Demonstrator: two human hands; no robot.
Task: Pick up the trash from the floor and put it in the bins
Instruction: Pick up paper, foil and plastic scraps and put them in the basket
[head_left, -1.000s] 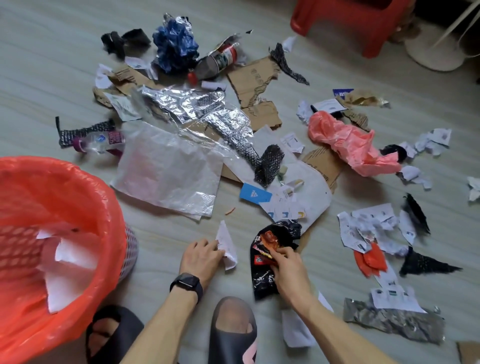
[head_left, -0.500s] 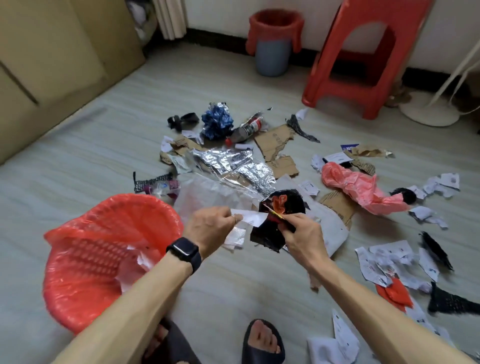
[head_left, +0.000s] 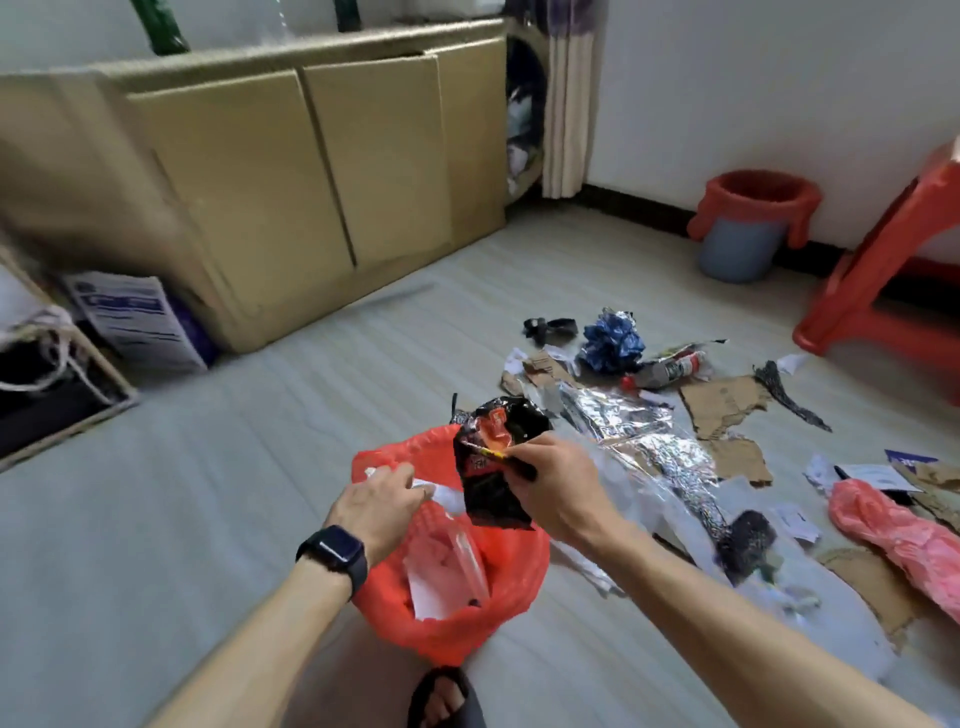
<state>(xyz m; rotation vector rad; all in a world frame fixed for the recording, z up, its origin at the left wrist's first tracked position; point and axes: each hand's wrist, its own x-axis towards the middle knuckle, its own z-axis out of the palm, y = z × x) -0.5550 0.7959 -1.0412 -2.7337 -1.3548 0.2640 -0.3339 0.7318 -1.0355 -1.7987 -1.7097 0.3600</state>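
A bin with a red liner (head_left: 498, 618) stands on the floor in front of me, with white paper inside. My left hand (head_left: 379, 506) is over its rim, pinching white paper scraps (head_left: 441, 491). My right hand (head_left: 558, 486) holds a black and red snack wrapper (head_left: 488, 478) above the bin's far edge. Trash lies spread over the floor to the right: silver foil (head_left: 644, 441), cardboard pieces (head_left: 727, 410), a pink plastic bag (head_left: 898, 530), a blue crumpled wrapper (head_left: 613, 338).
A second bin with a red liner (head_left: 748, 223) stands by the far wall. A red plastic stool (head_left: 883, 280) is at the right. Large cardboard boxes (head_left: 311, 197) line the left wall, with a basket (head_left: 57, 395) at far left. My sandalled foot (head_left: 447, 696) is below the bin.
Both hands lifted the paper scraps and the wrapper off the floor and carried them left over the near bin. The view swung up and left.
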